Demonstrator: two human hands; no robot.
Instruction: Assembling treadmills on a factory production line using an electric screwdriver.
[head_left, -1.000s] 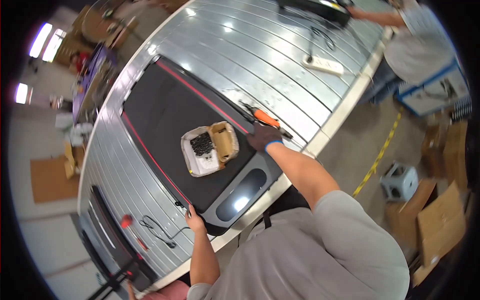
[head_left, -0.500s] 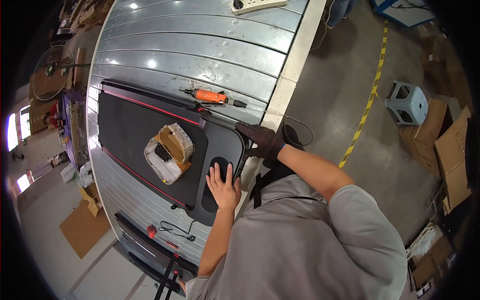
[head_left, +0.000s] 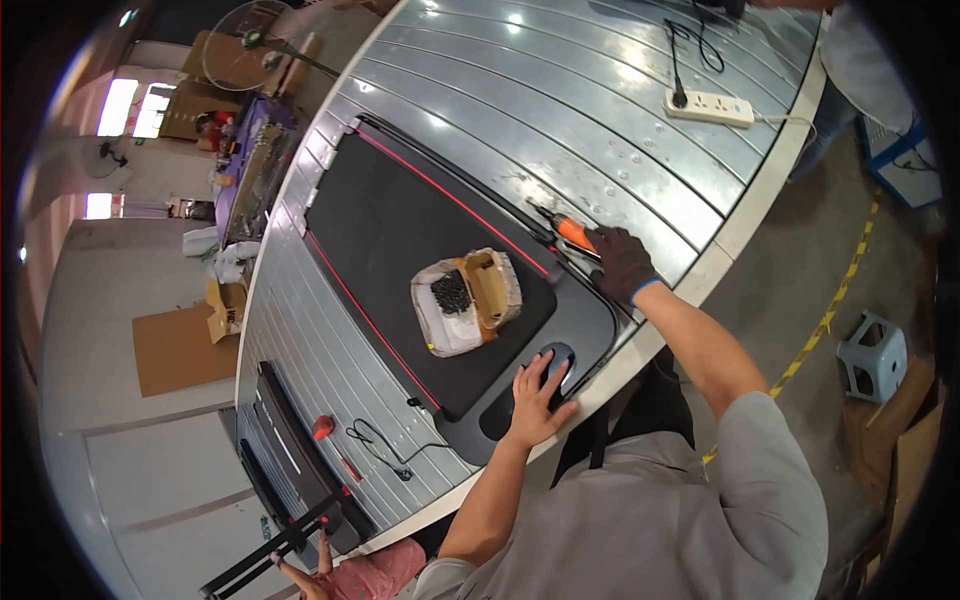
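head view: screwdriver (head_left: 572, 234) half under right hand (head_left: 622, 264)

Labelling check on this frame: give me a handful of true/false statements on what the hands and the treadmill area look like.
1. The bare left hand rests flat on the front end of the flat black treadmill. True.
2. The right hand is bare. False: it wears a dark glove with a blue cuff.
3. The gloved hand is at an orange-handled tool by the treadmill's edge. True.
4. The open plastic bag with small dark parts and a cardboard box lies on the grey floor. False: it sits on the treadmill belt.
5. The white power strip lies on the ribbed metal table. True.
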